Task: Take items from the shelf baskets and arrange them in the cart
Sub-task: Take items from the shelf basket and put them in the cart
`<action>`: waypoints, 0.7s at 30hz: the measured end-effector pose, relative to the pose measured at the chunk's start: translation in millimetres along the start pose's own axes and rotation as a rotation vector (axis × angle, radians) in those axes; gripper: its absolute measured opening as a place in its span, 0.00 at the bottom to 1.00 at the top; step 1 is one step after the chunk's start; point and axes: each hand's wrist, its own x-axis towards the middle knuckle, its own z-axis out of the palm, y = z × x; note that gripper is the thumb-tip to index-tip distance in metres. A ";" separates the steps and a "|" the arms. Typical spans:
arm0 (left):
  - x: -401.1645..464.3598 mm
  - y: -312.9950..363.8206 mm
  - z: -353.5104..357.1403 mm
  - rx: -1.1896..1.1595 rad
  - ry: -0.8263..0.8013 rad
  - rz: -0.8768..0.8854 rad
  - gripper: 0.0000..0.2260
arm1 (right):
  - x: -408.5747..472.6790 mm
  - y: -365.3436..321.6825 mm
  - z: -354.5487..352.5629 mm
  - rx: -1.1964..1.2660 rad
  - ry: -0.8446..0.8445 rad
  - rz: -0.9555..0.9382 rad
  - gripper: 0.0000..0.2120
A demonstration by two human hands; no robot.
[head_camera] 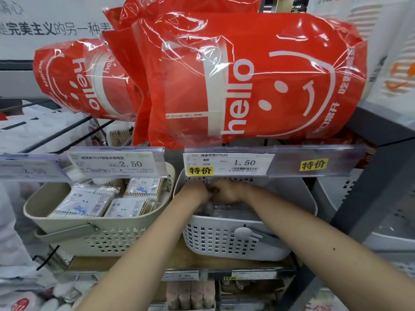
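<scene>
Both bare forearms are reaching forward into a white perforated plastic basket [226, 241] that is sitting on the wooden shelf board [125, 262], toward its right end. The left hand [197, 191] and the right hand [229, 190] are meeting deep inside, close to the basket's back wall and just under the clear price rail [247, 163]. Their fingers are pointing away from the camera and are partly hidden by the rail, so I cannot tell whether they are curling round anything or lying loose. Below the hands, clear-wrapped items [224, 209] are lying on the basket's floor; they are too blurred to name.

Just beside it, at the left end of the same shelf board, a beige perforated plastic basket [94, 234] is holding flat white-and-blue packets of wooden sticks [89, 202], lying side by side in two rows. Its handle is hanging down over the front wall.

On the rail, white price tags are reading 2.50 [114, 163] and 1.50 [226, 163], with yellow stickers beneath and to the right. On the wire shelf above, large red plastic bags printed "hello" [247, 81] are lying on their sides, overhanging the rail.
</scene>
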 end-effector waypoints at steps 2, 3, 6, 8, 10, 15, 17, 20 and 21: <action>0.0 0.9 1.6 0.003 0.070 -0.018 0.15 | 1.2 0.5 0.6 -0.003 -0.006 0.008 0.17; -1.1 1.1 2.4 0.013 0.098 -0.025 0.15 | 1.5 0.1 0.9 -0.013 -0.012 0.014 0.17; -1.8 0.7 4.5 0.061 0.107 -0.015 0.17 | 1.6 -1.7 0.8 -0.015 -0.025 0.035 0.18; -2.3 1.0 4.4 0.056 0.099 -0.004 0.18 | 0.8 -2.0 0.8 -0.019 -0.028 0.041 0.18; -2.2 0.5 4.4 0.046 0.097 -0.001 0.18 | -2.0 -2.9 0.4 -0.025 -0.029 0.049 0.19; -3.6 0.5 3.5 0.041 0.100 0.012 0.17 | -9.2 -6.3 -1.5 0.001 -0.035 0.055 0.20; -4.3 0.4 4.2 0.042 0.092 0.013 0.17 | -12.5 -6.9 -3.2 0.005 -0.031 0.051 0.19; -5.5 -1.0 4.5 0.069 0.083 -0.001 0.17 | -18.5 -7.1 -7.4 0.004 -0.024 0.045 0.16; -6.2 -0.7 3.3 0.076 0.085 -0.002 0.16 | -20.4 -7.0 -9.1 -0.001 -0.027 0.049 0.16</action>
